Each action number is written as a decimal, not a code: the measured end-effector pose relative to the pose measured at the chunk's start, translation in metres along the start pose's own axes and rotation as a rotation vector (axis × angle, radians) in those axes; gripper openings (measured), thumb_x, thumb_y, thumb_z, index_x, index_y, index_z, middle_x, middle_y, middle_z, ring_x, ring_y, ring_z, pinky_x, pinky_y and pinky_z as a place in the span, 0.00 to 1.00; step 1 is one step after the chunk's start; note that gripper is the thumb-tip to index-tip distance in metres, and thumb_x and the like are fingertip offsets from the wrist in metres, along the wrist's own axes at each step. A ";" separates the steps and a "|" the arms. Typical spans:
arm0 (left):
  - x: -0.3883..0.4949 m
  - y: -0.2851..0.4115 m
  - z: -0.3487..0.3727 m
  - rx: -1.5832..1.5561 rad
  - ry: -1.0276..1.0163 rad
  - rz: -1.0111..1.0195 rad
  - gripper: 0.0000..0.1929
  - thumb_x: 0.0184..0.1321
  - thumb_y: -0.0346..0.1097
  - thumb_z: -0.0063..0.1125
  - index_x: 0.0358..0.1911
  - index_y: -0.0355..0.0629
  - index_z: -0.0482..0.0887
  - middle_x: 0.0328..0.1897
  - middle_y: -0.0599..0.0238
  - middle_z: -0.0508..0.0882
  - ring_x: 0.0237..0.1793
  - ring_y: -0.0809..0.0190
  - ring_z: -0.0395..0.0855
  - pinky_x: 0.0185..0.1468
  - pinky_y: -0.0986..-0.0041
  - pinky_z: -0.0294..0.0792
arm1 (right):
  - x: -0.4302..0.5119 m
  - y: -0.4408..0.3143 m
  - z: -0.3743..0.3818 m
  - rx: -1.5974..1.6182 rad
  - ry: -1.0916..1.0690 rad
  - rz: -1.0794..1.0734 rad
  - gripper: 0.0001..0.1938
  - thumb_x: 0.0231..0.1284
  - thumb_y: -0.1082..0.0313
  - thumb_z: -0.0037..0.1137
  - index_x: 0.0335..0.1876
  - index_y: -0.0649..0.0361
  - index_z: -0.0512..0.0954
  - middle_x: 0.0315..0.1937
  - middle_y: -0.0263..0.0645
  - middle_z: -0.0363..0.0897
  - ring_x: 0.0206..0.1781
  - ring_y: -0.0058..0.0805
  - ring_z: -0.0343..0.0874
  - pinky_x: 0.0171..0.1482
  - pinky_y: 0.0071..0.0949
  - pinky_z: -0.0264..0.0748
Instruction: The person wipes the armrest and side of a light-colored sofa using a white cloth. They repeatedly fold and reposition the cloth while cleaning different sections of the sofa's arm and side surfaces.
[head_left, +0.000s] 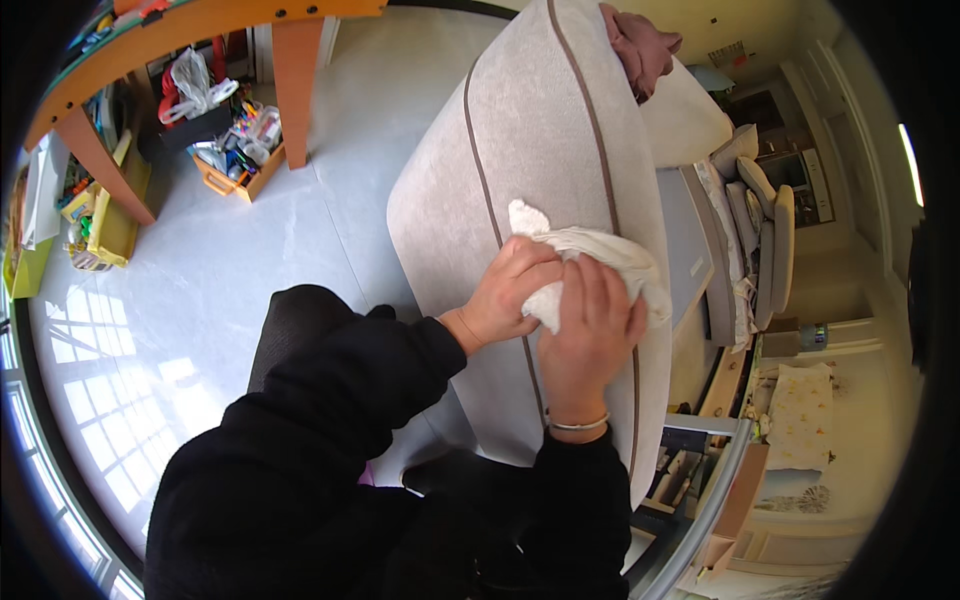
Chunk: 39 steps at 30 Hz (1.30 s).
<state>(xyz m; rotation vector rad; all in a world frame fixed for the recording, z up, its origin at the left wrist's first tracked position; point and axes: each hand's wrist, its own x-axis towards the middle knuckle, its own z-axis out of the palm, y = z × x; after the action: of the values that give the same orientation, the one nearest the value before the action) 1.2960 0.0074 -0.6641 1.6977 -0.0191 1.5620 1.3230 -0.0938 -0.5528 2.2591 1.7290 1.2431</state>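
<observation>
A crumpled white cloth (615, 255) lies on the rounded beige upholstery of a sofa (540, 150), which has dark brown piping. My left hand (510, 292) grips the cloth's near left part, fingers curled into it. Beside it, my right hand (589, 322) rests over the cloth's lower part with its fingers bent onto it; a bracelet circles that wrist. Both hands are close together, and part of the cloth is hidden beneath them. Farther up the sofa's edge hangs a bunched mauve cloth (646, 49).
An orange-brown table (292, 90) stands at upper left. Near its leg is an open wooden box (259, 176) of small items; a yellow bin (116, 225) stands farther left. Cushions (757, 187) are piled at right, beyond a grey panel (686, 240). A metal-edged glass table (720, 495) is at lower right.
</observation>
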 end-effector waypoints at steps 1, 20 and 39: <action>-0.017 -0.003 0.006 -0.009 -0.013 -0.031 0.32 0.32 0.21 0.67 0.50 0.39 0.79 0.52 0.55 0.76 0.49 0.45 0.73 0.56 0.59 0.69 | -0.013 -0.004 0.004 -0.009 -0.040 -0.018 0.16 0.56 0.70 0.55 0.51 0.57 0.81 0.54 0.30 0.81 0.63 0.30 0.74 0.65 0.45 0.63; -0.040 0.101 -0.022 0.113 -0.596 -0.020 0.22 0.38 0.32 0.67 0.44 0.54 0.84 0.42 0.71 0.81 0.49 0.56 0.79 0.50 0.62 0.71 | -0.145 -0.014 -0.065 0.287 -0.155 0.365 0.25 0.46 0.69 0.65 0.55 0.58 0.76 0.51 0.50 0.79 0.52 0.53 0.77 0.54 0.47 0.73; 0.001 0.009 0.014 0.078 0.021 0.167 0.16 0.52 0.31 0.64 0.46 0.55 0.87 0.60 0.71 0.82 0.65 0.52 0.77 0.62 0.59 0.75 | -0.048 0.000 0.006 -0.137 0.236 0.255 0.16 0.48 0.64 0.70 0.41 0.51 0.75 0.57 0.45 0.78 0.62 0.48 0.74 0.60 0.54 0.66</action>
<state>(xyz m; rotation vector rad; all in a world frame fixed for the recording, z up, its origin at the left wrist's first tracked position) 1.3032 -0.0057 -0.6572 1.7783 -0.0931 1.7231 1.3236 -0.1311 -0.5839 2.3901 1.3938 1.6832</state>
